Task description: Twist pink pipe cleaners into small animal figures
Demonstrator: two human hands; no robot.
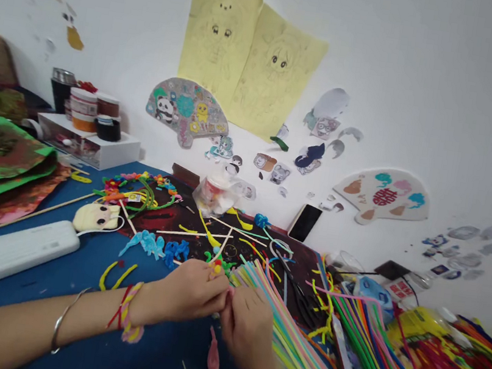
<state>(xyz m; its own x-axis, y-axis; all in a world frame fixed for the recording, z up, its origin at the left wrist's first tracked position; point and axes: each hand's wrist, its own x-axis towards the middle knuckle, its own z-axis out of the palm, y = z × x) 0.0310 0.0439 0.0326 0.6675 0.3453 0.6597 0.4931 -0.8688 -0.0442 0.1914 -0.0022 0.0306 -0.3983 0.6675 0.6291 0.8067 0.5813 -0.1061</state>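
Observation:
My left hand and my right hand meet above the blue table, fingers closed with tips pressed together. A bit of pink pipe cleaner shows between the fingertips; most of it is hidden by the fingers. Just below them is a pink teardrop-shaped piece, its thin end pointing up toward my fingers; I cannot tell if it is joined to what I pinch. My left index finger carries a ring with a yellow and orange flower. Pale striped pipe cleaners lie in a bundle beside my right hand.
Blue twisted pipe cleaners, yellow scraps and thin sticks lie behind my left arm. A white power strip is at left. Scissors lie beyond the bundle; a phone leans on the wall. More coloured pipe cleaners fill the right.

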